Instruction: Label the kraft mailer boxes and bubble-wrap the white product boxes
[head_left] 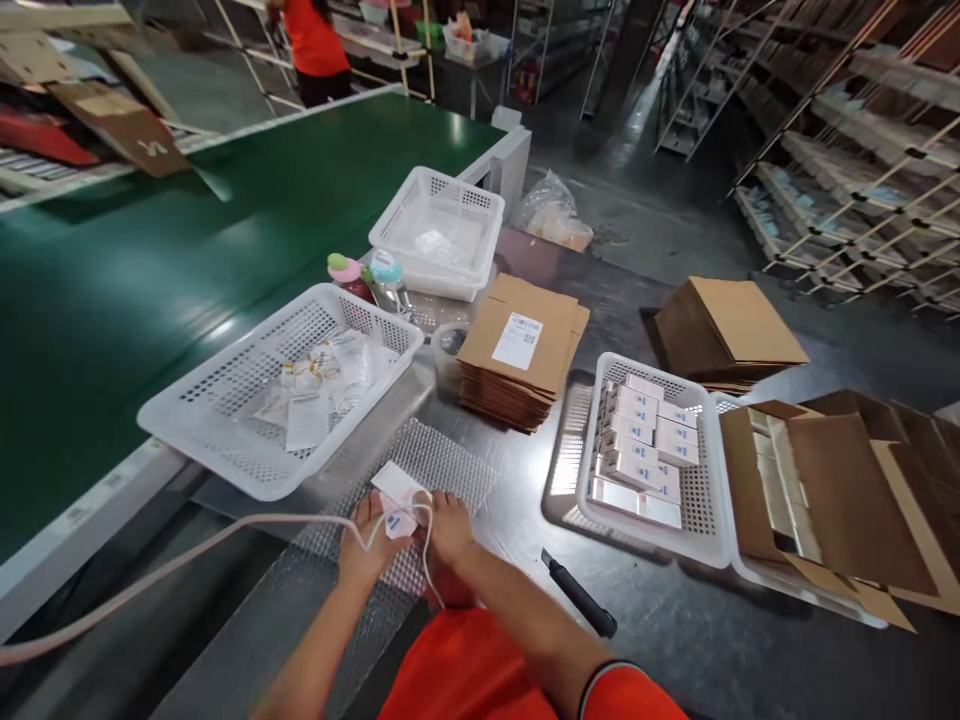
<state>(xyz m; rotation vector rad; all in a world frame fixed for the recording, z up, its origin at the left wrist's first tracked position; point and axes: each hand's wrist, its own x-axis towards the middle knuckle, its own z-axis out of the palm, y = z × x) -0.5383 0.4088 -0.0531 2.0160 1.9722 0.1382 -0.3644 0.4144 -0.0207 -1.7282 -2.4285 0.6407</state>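
Both bare forearms reach forward from orange short sleeves and meet low over the near edge of the metal worktop (675,620). The left hand (365,545) lies palm down, fingers curled and pinching toward the right. The right hand (450,528) sits just beside it, knuckles up, fingers bent inward, fingertips touching the left hand's. Both wrists are nearly straight, the elbows bent.

free: bare table (675,620) right of hands | blocked: basket (247,440) left, knife (579,594) near right
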